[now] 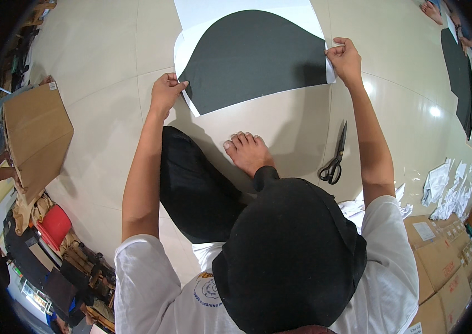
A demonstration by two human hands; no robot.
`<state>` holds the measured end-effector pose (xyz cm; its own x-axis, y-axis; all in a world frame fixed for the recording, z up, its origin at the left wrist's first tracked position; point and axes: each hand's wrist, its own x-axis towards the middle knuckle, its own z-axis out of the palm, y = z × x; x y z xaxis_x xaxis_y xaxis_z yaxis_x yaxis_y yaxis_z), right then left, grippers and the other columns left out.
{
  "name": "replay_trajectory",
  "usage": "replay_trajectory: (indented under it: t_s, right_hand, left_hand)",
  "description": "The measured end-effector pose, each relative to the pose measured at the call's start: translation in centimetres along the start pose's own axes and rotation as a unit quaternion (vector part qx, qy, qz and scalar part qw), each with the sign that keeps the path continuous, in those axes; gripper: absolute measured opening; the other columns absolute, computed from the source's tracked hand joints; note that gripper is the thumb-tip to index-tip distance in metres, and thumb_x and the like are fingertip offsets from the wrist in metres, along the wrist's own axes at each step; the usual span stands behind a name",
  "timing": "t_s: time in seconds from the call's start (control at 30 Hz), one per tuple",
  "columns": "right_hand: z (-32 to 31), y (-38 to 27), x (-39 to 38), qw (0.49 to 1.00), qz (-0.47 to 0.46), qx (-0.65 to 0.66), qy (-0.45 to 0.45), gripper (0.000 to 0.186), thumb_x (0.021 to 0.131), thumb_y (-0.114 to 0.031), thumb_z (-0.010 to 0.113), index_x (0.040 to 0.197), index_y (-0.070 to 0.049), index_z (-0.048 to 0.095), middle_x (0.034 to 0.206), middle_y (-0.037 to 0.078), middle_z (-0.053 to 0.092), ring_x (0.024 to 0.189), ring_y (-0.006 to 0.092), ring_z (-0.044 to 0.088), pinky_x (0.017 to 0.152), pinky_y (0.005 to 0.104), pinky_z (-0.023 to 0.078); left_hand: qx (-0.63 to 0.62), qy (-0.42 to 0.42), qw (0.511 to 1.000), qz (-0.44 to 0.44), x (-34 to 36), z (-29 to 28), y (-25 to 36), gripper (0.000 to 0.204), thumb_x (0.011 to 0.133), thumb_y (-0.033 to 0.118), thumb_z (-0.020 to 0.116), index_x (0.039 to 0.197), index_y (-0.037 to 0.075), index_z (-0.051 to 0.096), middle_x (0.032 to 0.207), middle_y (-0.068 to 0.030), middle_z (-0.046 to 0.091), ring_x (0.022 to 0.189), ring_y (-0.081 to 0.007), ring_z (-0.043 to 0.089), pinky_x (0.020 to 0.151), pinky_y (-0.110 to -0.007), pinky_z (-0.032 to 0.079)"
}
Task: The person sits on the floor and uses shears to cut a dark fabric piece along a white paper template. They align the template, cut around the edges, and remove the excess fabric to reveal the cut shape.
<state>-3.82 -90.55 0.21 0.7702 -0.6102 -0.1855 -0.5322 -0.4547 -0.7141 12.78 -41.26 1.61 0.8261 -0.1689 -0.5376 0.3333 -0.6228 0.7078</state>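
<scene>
A dark grey fabric piece (255,64) with a rounded far edge lies over white paper (196,34), which shows beyond and along its sides. My left hand (167,93) pinches the left corner, thumb on the dark fabric at its edge. At the right edge my right hand (346,60) is closed, thumb and forefinger together on the border where fabric and paper meet. Whether each pinch takes in both layers I cannot tell. Black-handled scissors (334,158) lie on the floor, nearer to me than my right hand and apart from it.
Pale tiles make up the floor (102,128). My bare foot (248,151) rests between my arms. A cardboard box (38,131) stands at left, with more cartons (442,273) at lower right. White scraps (444,186) and dark cloth (458,83) lie at right, near another person's foot (432,11).
</scene>
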Motion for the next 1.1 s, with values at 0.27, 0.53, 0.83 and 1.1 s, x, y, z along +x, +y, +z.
replay_trajectory:
  t_s: [0.27, 0.53, 0.83, 1.1]
  right_hand:
    - [0.1, 0.4, 0.0, 1.0, -0.006, 0.003, 0.011, 0.045, 0.09, -0.012, 0.08, 0.131, -0.002, 0.065, 0.096, 0.01, 0.081, 0.09, 0.0217, 0.078, 0.086, 0.0352, 0.059]
    - [0.3, 1.1, 0.1, 0.999, -0.001, 0.024, 0.023, 0.043, 0.089, -0.011, 0.08, 0.129, -0.002, 0.068, 0.094, 0.01, 0.081, 0.089, 0.0215, 0.077, 0.085, 0.0357, 0.06]
    - [0.3, 1.2, 0.1, 0.999, 0.009, 0.03, 0.023, 0.043, 0.089, -0.012, 0.08, 0.129, 0.0, 0.068, 0.098, 0.011, 0.081, 0.091, 0.022, 0.077, 0.087, 0.0359, 0.06]
    - [0.3, 1.2, 0.0, 0.998, 0.013, 0.059, 0.021, 0.046, 0.089, -0.014, 0.083, 0.13, 0.0, 0.067, 0.098, 0.011, 0.081, 0.091, 0.0206, 0.076, 0.085, 0.0346, 0.059]
  left_hand:
    - [0.031, 0.014, 0.999, 0.012, -0.2, 0.5, 0.4, 0.029, 0.094, 0.013, 0.084, 0.113, -0.001, 0.067, 0.093, -0.0035, 0.069, 0.08, -0.0109, 0.06, 0.074, -0.026, 0.05]
    - [0.033, 0.018, 0.999, 0.017, 0.1, 0.7, -0.2, 0.027, 0.094, 0.014, 0.084, 0.11, 0.0, 0.066, 0.092, -0.0029, 0.069, 0.078, -0.01, 0.059, 0.072, -0.026, 0.049]
    - [0.019, 0.036, 0.999, 0.012, -0.1, 0.8, 0.2, 0.024, 0.092, 0.011, 0.086, 0.105, 0.001, 0.068, 0.091, -0.0032, 0.07, 0.077, -0.0108, 0.062, 0.07, -0.026, 0.052]
    - [0.011, 0.026, 1.0, 0.013, -0.4, 0.4, 0.4, 0.026, 0.092, 0.011, 0.086, 0.106, 0.0, 0.066, 0.092, -0.0047, 0.07, 0.077, -0.0114, 0.063, 0.069, -0.026, 0.052]
